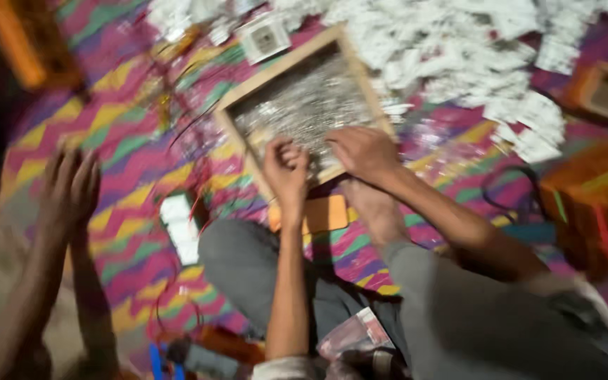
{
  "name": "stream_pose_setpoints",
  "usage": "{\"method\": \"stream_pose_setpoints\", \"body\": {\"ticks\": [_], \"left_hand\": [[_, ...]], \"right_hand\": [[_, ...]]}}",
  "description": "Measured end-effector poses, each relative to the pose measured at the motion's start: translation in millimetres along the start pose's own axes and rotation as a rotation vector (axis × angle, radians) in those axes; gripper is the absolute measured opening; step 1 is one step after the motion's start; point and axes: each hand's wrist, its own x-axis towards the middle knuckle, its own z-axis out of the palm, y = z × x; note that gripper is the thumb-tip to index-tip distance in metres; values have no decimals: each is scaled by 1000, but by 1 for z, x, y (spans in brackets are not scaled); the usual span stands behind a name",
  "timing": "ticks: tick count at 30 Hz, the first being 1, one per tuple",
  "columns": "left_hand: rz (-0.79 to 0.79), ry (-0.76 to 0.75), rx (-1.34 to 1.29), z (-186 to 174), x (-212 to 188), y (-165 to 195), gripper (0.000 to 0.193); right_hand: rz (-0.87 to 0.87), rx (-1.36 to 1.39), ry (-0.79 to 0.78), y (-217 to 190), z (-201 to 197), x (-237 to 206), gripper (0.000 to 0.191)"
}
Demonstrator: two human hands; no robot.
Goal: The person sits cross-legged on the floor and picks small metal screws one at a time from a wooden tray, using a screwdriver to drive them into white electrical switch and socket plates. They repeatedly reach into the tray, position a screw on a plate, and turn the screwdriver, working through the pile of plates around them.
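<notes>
Seated on a zigzag mat (128,151), a person is curling a closed left hand (286,167) and resting a loosely open right hand (364,151) on the near edge of a wooden-framed tray (286,67), which is lying just beyond both hands.

Motion blur smears everything; what fills the wooden tray (286,65) is unreadable, and whether the left hand (286,169) grips anything I cannot tell.
</notes>
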Motion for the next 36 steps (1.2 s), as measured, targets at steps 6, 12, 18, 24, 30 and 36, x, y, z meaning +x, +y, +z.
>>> {"method": "stream_pose_setpoints", "body": {"ticks": [6, 12, 18, 24, 30, 36], "left_hand": [[-50, 443, -484, -39, 40, 29, 43], [-208, 363, -889, -62, 41, 46, 77], [-239, 167, -463, -18, 28, 27, 53], [-64, 88, 181, 4, 17, 34, 22], [165, 157, 387, 3, 14, 69, 17], [522, 565, 761, -96, 84, 106, 15]], "right_hand": [[62, -54, -22, -14, 1, 8, 11], [44, -93, -42, -19, 4, 11, 12], [67, -131, -88, -13, 8, 10, 14], [-80, -140, 78, -15, 10, 3, 16], [-46, -112, 44, -18, 9, 6, 15], [3, -72, 21, -16, 6, 6, 12]]}}
